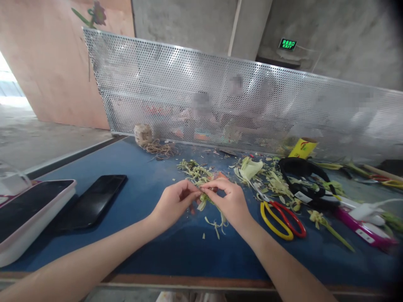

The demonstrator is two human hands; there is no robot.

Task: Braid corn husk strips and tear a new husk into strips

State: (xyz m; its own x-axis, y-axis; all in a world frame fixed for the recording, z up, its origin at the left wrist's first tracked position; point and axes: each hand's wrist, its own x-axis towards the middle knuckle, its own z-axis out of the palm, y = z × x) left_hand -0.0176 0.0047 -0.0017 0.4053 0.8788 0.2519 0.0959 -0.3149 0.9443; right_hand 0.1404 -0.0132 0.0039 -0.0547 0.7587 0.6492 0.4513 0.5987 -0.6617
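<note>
My left hand (174, 200) and my right hand (228, 199) meet over the blue table (138, 197), fingertips pinched together on a small bundle of pale green plant strips (204, 201). Loose ends of the strips hang down and trail onto the table below the hands. Both hands are closed in a pinch on the bundle. A heap of green leaf scraps (195, 170) lies just behind the hands.
Scissors with one yellow and one red handle (281, 218) lie right of my right hand. Black headphones (302, 176), a pink device (362, 228) and stems lie further right. A black phone (92, 201) and a white-edged tablet (28, 214) lie left. A twine roll (143, 134) stands by the perforated metal screen (220, 96).
</note>
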